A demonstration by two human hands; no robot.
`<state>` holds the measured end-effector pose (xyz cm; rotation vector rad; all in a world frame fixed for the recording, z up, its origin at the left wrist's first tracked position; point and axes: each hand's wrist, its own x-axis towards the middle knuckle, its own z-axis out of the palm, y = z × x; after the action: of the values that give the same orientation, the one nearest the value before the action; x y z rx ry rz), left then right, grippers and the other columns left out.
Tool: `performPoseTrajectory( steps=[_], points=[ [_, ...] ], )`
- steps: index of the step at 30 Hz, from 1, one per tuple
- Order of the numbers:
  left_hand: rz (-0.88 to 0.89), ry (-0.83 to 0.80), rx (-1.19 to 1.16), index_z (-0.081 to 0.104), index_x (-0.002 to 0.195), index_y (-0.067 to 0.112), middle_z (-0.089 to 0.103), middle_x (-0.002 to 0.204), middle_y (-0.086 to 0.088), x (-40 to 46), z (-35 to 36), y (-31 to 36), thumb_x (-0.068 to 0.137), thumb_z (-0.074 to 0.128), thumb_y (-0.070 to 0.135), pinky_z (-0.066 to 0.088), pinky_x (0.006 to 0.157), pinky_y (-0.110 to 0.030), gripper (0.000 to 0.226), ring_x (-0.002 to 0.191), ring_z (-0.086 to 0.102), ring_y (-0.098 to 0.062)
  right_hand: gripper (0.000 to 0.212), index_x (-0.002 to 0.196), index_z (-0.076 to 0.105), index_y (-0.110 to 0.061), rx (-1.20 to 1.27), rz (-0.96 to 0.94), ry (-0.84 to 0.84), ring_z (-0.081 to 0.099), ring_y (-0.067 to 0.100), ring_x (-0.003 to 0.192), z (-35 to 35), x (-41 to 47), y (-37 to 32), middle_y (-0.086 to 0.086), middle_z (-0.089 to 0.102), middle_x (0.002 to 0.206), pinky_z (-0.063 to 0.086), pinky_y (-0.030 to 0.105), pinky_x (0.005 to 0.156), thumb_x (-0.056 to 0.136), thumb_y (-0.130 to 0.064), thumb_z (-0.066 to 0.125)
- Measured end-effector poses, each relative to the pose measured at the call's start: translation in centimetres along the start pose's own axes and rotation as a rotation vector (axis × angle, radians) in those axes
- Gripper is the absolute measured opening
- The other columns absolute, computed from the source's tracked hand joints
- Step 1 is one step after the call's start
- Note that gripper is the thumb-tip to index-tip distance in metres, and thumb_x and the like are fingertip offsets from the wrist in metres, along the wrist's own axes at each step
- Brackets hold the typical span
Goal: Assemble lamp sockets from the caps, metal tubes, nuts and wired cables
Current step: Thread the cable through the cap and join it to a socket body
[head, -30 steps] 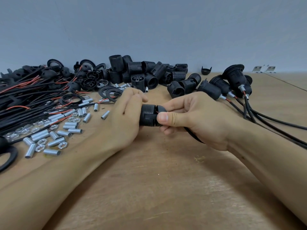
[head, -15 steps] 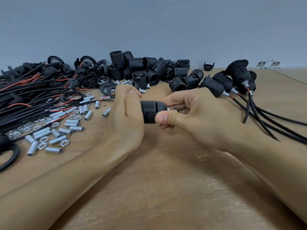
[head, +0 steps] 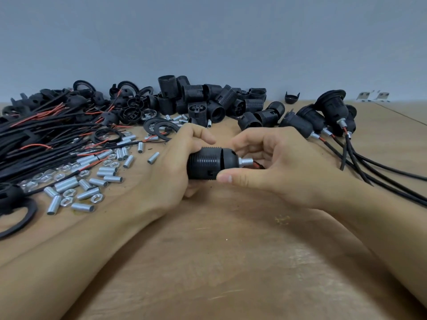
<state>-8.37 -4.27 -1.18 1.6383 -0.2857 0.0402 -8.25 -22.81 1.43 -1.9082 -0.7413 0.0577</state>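
Pale blue-grey wall (head: 208, 38) runs behind a worn wooden desk (head: 219, 262), its grain scuffed and marked. Just above the desk's middle, the left hand (head: 168, 172) wraps its curled fingers round the ribbed, threaded body of a black plastic lamp socket (head: 211, 163) lying sideways. The right hand (head: 284, 167) pinches the socket's smooth domed cap end, thumb beneath, fingers curled behind. A short shiny metal tube (head: 246, 161) juts from that cap, with a red wire showing beside it. To the left lie loose silver tubes (head: 85, 188) and hex nuts (head: 67, 200), touching a sprawl of black cables with red leads (head: 34, 139). Behind the hands sits a heap of ribbed black socket shells (head: 208, 100). Finished sockets (head: 323, 116) with trailing cables lie at the right.
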Motion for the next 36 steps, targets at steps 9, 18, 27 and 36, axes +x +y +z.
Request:
performPoseTrajectory(
  steps=[9, 18, 27, 36],
  points=[
    [0.221, 0.27, 0.191, 0.054, 0.081, 0.022, 0.05, 0.057, 0.013, -0.1, 0.9, 0.4, 0.081, 0.033, 0.025, 0.032, 0.044, -0.015, 0.022, 0.05, 0.043, -0.003, 0.026, 0.105, 0.072, -0.025, -0.002, -0.069, -0.058, 0.068, -0.003, 0.088, 0.0, 0.0, 0.1, -0.018, 0.073, 0.093, 0.048, 0.009, 0.077, 0.079, -0.025, 0.076],
    [0.247, 0.115, 0.356, 0.051, 0.073, 0.03, 0.051, 0.064, 0.013, -0.8, 1.0, 0.9, 0.069, 0.046, 0.038, 0.04, 0.06, -0.023, 0.01, 0.06, 0.048, -0.007, 0.02, 0.098, 0.073, -0.015, 0.105, -0.071, -0.127, 0.068, 0.007, 0.077, -0.2, -0.2, -0.3, -0.01, 0.073, 0.079, 0.052, 0.018, 0.07, 0.079, -0.022, 0.074],
    [0.25, 0.393, 0.395, 0.05, 0.077, 0.023, 0.052, 0.066, 0.019, -0.9, 1.7, 0.2, 0.083, 0.031, 0.022, 0.034, 0.055, -0.01, 0.02, 0.063, 0.046, 0.004, 0.026, 0.089, 0.073, -0.02, 0.074, -0.027, -0.062, 0.072, 0.011, 0.078, 0.3, -0.1, 0.1, -0.003, 0.076, 0.086, 0.057, 0.021, 0.071, 0.065, -0.028, 0.08],
    [0.251, 0.451, 0.408, 0.046, 0.075, 0.021, 0.048, 0.064, 0.024, -1.2, 2.3, 0.1, 0.083, 0.029, 0.025, 0.034, 0.055, -0.009, 0.018, 0.064, 0.045, 0.006, 0.022, 0.082, 0.067, -0.027, -0.033, -0.102, 0.003, 0.067, 0.003, 0.069, 0.9, -0.4, 0.1, -0.012, 0.072, 0.077, 0.052, 0.019, 0.06, 0.066, -0.037, 0.079]
  ],
)
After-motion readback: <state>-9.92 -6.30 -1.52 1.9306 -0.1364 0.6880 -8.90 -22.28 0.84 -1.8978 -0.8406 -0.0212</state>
